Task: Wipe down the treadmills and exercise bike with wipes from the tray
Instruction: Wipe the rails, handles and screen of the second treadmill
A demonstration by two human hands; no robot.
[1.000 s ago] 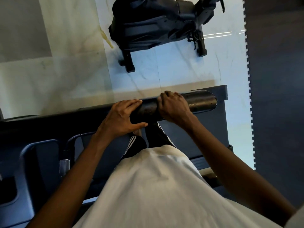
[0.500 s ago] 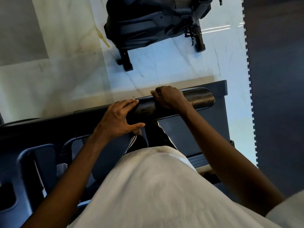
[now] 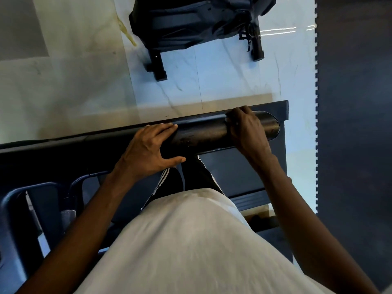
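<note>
The person stands at a dark blue treadmill frame (image 3: 244, 172) and looks down on its black round handlebar (image 3: 203, 132), which crosses the middle of the view from 9 o'clock to 3 o'clock. The left hand (image 3: 148, 149) lies on the handlebar a little toward 9 o'clock from the centre, with straight fingers flat over the top and the thumb spread out on the near side; it does not grip. The right hand (image 3: 246, 128) is at 2 o'clock from the centre, near the rounded end of the handlebar, and its fingers curl over the top and hold it. I cannot tell whether a wipe is under this hand. At 12 o'clock a black exercise machine (image 3: 191, 22) stands on the pale glossy marble floor (image 3: 84, 81). At 3 o'clock lies a dark rubber mat with a toothed edge (image 3: 356, 102). At 6 o'clock the person's white shirt (image 3: 191, 240) fills the lower view.
</note>
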